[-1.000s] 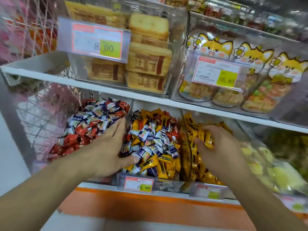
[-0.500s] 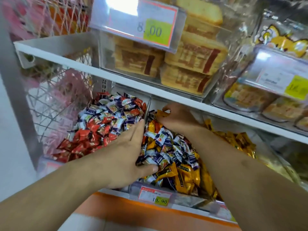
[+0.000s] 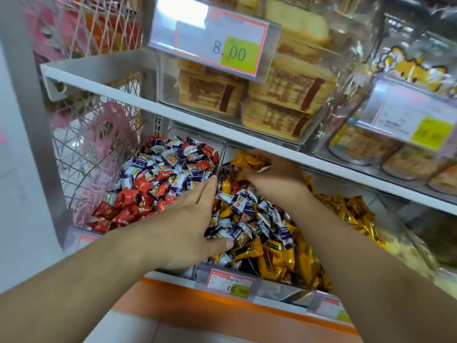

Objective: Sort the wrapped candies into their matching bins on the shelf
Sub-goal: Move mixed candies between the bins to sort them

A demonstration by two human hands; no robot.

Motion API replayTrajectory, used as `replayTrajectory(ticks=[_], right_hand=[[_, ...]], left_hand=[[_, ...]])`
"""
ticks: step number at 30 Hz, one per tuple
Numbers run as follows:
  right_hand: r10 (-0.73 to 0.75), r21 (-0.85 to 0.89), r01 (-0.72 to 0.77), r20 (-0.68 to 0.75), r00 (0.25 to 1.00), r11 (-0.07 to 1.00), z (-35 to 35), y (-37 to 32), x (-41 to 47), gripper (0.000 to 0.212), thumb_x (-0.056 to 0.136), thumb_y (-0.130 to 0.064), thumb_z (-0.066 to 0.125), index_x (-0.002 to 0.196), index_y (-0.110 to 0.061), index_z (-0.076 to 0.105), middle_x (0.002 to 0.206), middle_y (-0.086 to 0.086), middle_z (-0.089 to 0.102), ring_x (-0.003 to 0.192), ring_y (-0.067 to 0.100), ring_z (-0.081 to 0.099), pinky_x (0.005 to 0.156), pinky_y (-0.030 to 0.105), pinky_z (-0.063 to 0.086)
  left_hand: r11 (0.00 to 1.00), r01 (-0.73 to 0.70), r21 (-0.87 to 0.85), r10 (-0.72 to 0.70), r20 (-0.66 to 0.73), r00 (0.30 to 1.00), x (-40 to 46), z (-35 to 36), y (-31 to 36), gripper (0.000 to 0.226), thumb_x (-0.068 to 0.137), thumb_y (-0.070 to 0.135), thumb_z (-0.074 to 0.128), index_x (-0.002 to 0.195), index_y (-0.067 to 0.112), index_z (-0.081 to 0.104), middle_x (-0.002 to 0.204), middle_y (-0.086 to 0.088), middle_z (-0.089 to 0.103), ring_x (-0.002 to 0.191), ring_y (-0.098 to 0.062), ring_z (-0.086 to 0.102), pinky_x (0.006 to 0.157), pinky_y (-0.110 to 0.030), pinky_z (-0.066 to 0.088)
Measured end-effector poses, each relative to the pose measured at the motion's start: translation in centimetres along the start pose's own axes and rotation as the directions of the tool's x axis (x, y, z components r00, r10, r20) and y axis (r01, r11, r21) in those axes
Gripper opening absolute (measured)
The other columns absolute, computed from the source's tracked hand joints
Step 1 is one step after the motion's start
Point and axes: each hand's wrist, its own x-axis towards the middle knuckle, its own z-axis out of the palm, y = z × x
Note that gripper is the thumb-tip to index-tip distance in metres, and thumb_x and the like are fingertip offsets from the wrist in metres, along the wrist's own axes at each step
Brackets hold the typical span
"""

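Three clear bins sit side by side on the lower shelf. The left bin (image 3: pixel 222 154) holds red and blue-white wrapped candies (image 3: pixel 158 179). The middle bin (image 3: pixel 277 292) holds a mix of blue-white candies (image 3: pixel 249 219) and yellow candies (image 3: pixel 272 256). A third bin to the right is filled with yellow candies (image 3: pixel 351 209). My left hand (image 3: pixel 188 226) lies flat with straight fingers across the divider between the left and middle bins. My right hand (image 3: pixel 274 174) reaches to the back of the middle bin and grips yellow candies (image 3: pixel 247 158).
The white upper shelf (image 3: pixel 197 122) hangs low over the bins and carries clear boxes of packaged cakes (image 3: pixel 277 95) with a price tag (image 3: pixel 217 43). A wire rack (image 3: pixel 94 134) with pink items stands at the left. Price tags (image 3: pixel 231 285) line the orange shelf front.
My right hand has left the right yellow bin and reached to the back of the middle bin, closing on yellow candies. The view has shifted left and closer. My left hand has stayed.
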Motion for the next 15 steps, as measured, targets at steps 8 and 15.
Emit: replayTrajectory(ticks=[8,15], right_hand=[[-0.078,0.184,0.102,-0.136,0.988,0.978,-4.9,4.4,-11.0,0.025,0.098,-0.039,0.068,0.12,-0.04,0.057,0.078,-0.011,0.067,0.069,0.015,0.061,0.051,0.019,0.049],[0.043,-0.115,-0.082,-0.312,0.949,0.99,-9.6,12.5,-13.6,0.053,0.096,-0.049,0.065,0.145,-0.036,0.052,0.106,-0.01,0.073,0.074,0.015,0.069,0.058,0.031,0.051]], left_hand=[[0.999,0.041,-0.017,-0.041,-0.009,0.999,-0.6,-0.1,0.9,0.12,0.086,0.076,0.052,0.15,0.032,-0.039,0.161,0.011,-0.037,0.155,-0.014,-0.017,0.127,-0.035,0.006],[0.997,0.071,-0.024,-0.071,-0.015,0.997,-0.8,0.9,1.8,0.129,0.081,0.078,0.058,0.142,0.036,-0.048,0.159,0.009,-0.04,0.158,-0.021,0.002,0.124,-0.036,0.024]])
